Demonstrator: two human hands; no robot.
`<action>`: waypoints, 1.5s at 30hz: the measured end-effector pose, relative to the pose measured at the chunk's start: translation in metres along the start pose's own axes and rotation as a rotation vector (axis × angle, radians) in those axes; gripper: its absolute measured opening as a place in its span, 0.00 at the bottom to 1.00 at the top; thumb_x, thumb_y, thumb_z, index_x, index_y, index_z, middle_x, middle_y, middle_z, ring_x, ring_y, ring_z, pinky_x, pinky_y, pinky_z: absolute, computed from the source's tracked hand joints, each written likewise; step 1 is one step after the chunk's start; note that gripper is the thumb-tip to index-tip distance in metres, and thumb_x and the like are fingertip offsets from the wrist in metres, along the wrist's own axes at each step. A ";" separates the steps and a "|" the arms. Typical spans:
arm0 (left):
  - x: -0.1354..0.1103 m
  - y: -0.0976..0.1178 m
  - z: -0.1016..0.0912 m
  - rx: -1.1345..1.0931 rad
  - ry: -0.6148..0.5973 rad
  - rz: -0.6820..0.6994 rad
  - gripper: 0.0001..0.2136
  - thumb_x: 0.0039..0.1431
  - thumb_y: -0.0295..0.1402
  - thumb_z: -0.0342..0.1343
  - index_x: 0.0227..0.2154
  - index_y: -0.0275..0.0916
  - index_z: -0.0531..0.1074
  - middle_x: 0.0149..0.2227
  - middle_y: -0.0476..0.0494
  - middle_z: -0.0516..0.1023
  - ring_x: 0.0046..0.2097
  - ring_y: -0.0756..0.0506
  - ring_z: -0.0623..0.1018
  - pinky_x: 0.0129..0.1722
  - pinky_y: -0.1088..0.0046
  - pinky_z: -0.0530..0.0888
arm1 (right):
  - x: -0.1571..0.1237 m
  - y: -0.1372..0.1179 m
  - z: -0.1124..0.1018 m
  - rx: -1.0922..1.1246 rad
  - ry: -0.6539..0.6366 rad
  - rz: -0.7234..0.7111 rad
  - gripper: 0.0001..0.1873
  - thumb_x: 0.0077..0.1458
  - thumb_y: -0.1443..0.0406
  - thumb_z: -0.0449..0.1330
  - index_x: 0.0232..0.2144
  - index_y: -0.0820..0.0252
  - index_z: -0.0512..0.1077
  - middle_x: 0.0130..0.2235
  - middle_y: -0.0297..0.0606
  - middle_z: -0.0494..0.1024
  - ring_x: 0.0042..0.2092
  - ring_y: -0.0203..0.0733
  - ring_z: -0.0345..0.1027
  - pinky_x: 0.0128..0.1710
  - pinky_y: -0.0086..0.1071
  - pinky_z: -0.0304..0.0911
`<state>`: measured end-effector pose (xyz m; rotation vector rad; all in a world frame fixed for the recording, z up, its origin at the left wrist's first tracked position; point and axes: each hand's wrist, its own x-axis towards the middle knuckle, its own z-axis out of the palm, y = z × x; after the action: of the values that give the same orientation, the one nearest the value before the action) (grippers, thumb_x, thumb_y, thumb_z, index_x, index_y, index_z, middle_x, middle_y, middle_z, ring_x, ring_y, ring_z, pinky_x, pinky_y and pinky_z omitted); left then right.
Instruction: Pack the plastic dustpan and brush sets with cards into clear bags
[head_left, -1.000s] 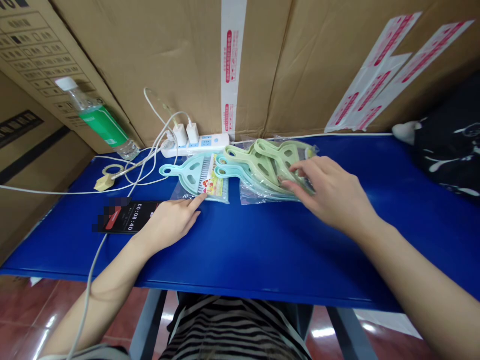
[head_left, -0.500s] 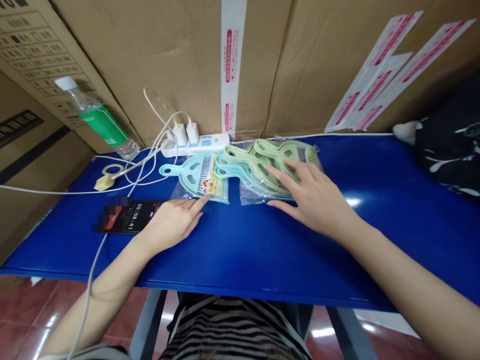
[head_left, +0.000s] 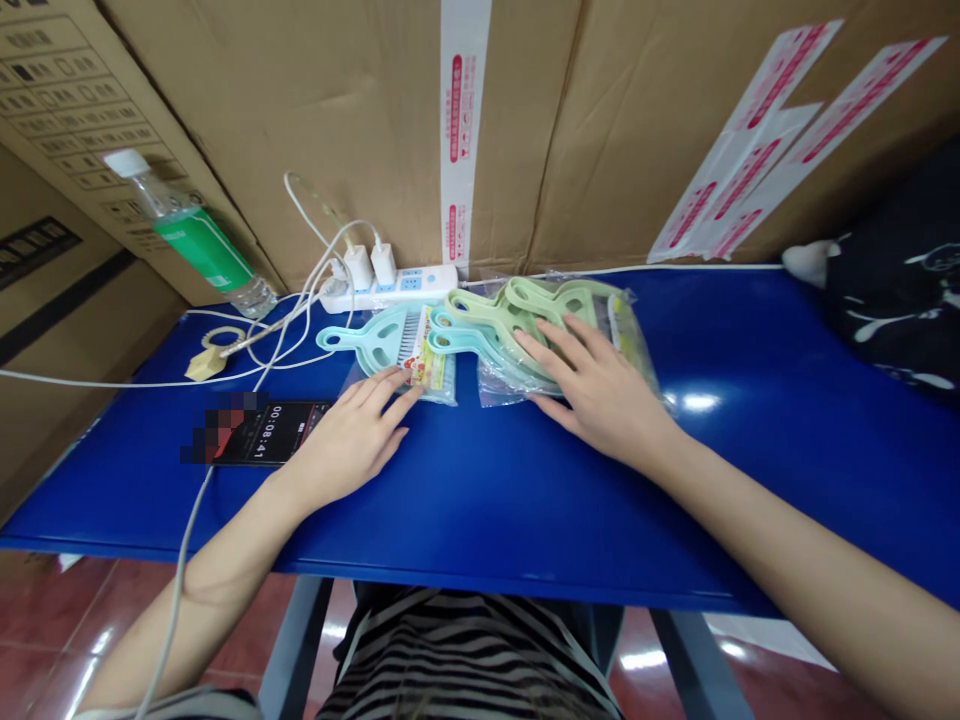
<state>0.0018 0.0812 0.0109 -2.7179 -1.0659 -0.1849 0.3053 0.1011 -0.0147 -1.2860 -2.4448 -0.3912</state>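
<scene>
A blue dustpan-and-brush set in a clear bag [head_left: 390, 350] lies on the blue table [head_left: 480, 500]. My left hand [head_left: 352, 440] rests flat beside it, fingers stretched, fingertips touching the bag's near edge. To the right lies a stack of pale green and blue bagged sets [head_left: 525, 325]. My right hand [head_left: 600, 395] lies open and flat on that stack, fingers spread, holding nothing.
A phone [head_left: 259, 432] showing a timer lies left of my left hand, with a cable running off the table edge. A white power strip [head_left: 390, 287] with chargers and a water bottle [head_left: 195, 240] stand against cardboard boxes [head_left: 600, 120] at the back. A dark cloth [head_left: 892, 290] is far right.
My right hand slid toward me and left, flattening onto the green stack. My left hand opened more fingers onto the blue set's bag.
</scene>
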 end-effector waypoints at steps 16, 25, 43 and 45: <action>0.000 0.003 -0.012 -0.081 0.081 0.196 0.16 0.68 0.26 0.43 0.43 0.36 0.77 0.41 0.41 0.82 0.39 0.44 0.80 0.39 0.65 0.77 | 0.005 0.007 0.005 0.015 0.006 0.139 0.29 0.62 0.62 0.50 0.65 0.58 0.59 0.60 0.53 0.68 0.62 0.65 0.58 0.53 0.62 0.64; -0.003 0.011 -0.015 -0.352 0.057 0.343 0.14 0.67 0.24 0.44 0.46 0.36 0.75 0.37 0.44 0.82 0.35 0.47 0.77 0.39 0.70 0.75 | 0.003 0.024 0.010 0.011 0.046 0.199 0.29 0.62 0.60 0.50 0.65 0.56 0.59 0.59 0.52 0.69 0.61 0.65 0.59 0.53 0.64 0.63; -0.005 0.030 -0.011 -0.607 -0.092 0.365 0.20 0.60 0.19 0.45 0.52 0.38 0.72 0.51 0.41 0.79 0.46 0.45 0.77 0.50 0.65 0.76 | 0.003 -0.017 -0.023 0.131 0.131 -0.150 0.20 0.65 0.61 0.53 0.57 0.59 0.69 0.55 0.52 0.73 0.60 0.58 0.60 0.56 0.58 0.61; -0.005 0.031 -0.011 -0.592 -0.110 0.360 0.21 0.59 0.20 0.45 0.53 0.38 0.72 0.53 0.40 0.78 0.49 0.44 0.76 0.52 0.64 0.75 | 0.002 -0.033 -0.025 0.236 0.053 -0.344 0.19 0.66 0.60 0.51 0.54 0.59 0.72 0.50 0.48 0.77 0.54 0.53 0.65 0.51 0.49 0.67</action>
<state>0.0188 0.0536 0.0155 -3.4277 -0.5850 -0.3376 0.2815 0.0747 0.0059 -0.7525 -2.5753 -0.2089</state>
